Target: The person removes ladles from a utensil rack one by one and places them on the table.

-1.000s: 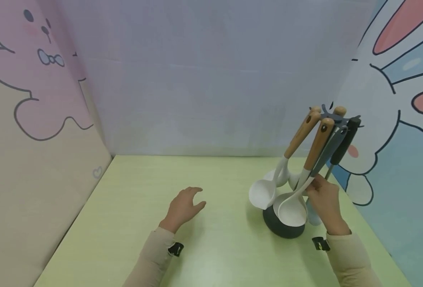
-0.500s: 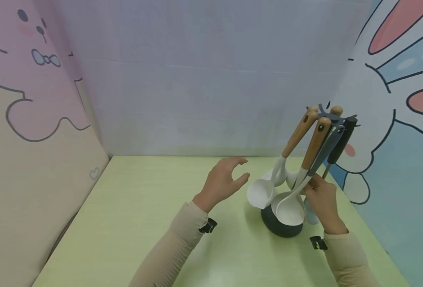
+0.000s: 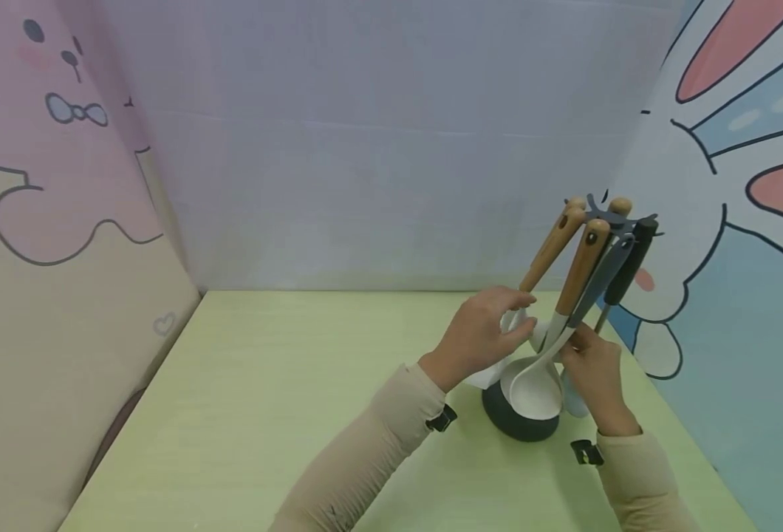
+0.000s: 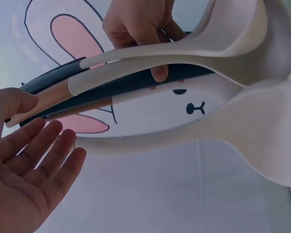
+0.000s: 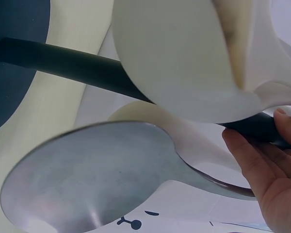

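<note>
A dark utensil stand [image 3: 521,421] bears several hanging utensils on grey hooks [image 3: 611,219]. My right hand [image 3: 594,377] grips the stand's dark pole [image 5: 82,68] between thumb and fingers. The left hand [image 3: 478,336] is at the near-left ladle [image 4: 262,131], its spread fingers and thumb on either side of the handle without closing; the hand covers most of that ladle in the head view. A white ladle with a grey handle [image 3: 604,281] and one with a wooden handle [image 3: 584,266] hang beside it. Behind the right hand is a metal spoon [image 5: 97,174].
The pale green table [image 3: 298,384] stretches out left of the stand. A plain wall [image 3: 365,148] rises at its back edge. Printed cartoon panels stand on both sides, the rabbit panel [image 3: 764,332] close to the stand.
My left hand has moved right and a little up, from over the table to the near-left ladle. The right hand keeps its grip on the pole, and the stand stays put.
</note>
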Demonstrator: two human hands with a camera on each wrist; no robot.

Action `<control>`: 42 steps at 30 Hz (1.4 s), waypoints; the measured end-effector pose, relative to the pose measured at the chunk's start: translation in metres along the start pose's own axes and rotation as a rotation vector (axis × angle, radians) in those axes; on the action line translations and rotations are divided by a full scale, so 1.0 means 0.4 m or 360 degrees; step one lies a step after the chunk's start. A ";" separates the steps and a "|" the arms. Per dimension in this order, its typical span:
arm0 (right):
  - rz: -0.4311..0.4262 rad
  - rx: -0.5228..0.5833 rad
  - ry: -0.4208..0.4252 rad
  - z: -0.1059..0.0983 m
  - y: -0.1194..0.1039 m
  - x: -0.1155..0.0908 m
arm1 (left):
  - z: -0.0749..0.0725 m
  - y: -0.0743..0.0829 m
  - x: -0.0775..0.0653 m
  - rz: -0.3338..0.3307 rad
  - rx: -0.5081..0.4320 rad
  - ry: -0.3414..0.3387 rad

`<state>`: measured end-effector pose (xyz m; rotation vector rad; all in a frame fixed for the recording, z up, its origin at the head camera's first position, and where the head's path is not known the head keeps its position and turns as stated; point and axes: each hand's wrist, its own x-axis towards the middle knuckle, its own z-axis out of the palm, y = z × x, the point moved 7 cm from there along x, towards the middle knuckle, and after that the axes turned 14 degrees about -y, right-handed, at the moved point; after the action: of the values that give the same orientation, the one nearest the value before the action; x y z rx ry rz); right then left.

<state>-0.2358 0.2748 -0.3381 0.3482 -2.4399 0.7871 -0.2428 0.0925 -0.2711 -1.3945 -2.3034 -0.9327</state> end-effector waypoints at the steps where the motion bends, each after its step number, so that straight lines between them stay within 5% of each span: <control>1: -0.0028 -0.0017 0.0015 0.000 0.000 0.001 | 0.006 0.007 0.008 0.0008 -0.0003 -0.0010; 14: -0.0142 -0.0058 0.0093 0.000 -0.008 0.001 | 0.102 -0.002 0.071 -0.0191 -0.0436 -0.0133; 25: -0.0182 -0.0073 0.0128 -0.002 -0.001 0.001 | 0.105 -0.002 0.095 -0.0201 -0.0463 0.0001; 42: -0.0189 -0.0091 0.0109 0.008 0.011 0.006 | 0.099 -0.001 0.084 -0.0218 -0.0334 -0.0048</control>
<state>-0.2407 0.2760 -0.3409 0.4324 -2.3490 0.6662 -0.2562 0.1415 -0.2825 -1.3496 -2.4066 -1.2340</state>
